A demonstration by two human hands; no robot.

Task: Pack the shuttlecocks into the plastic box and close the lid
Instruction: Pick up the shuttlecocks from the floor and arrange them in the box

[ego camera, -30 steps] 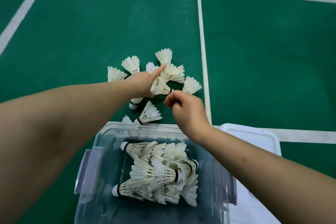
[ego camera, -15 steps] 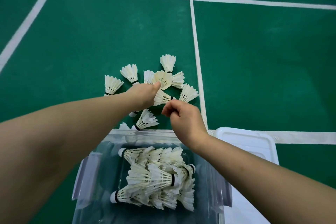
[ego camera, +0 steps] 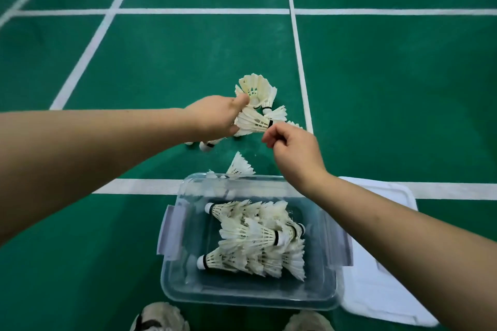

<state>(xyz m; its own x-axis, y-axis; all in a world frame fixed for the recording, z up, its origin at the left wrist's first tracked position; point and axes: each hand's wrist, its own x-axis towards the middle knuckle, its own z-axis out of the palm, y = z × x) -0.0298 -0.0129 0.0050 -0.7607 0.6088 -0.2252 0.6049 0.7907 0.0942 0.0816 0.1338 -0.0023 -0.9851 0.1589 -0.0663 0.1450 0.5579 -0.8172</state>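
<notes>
Two shoes (ego camera: 158, 317) stood at 6 o'clock of one clear plastic box (ego camera: 185, 281) heaped with shuttlecocks (ego camera: 255, 236), its lid (ego camera: 376, 290) at 3 o'clock. Beyond, one loose shuttlecock (ego camera: 239, 165) lay on the floor. The left hand (ego camera: 215, 115) clutched a bunch (ego camera: 252, 122) of about three. The right hand (ego camera: 295, 153) curled beside it, grip unclear.

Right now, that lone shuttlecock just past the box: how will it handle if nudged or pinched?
Lone shuttlecock: thin splayed feathers, so probably very light and crushable; grip gently. It lies on its side, cone-shaped, so a nudge would likely curve it, not roll straight.
</notes>
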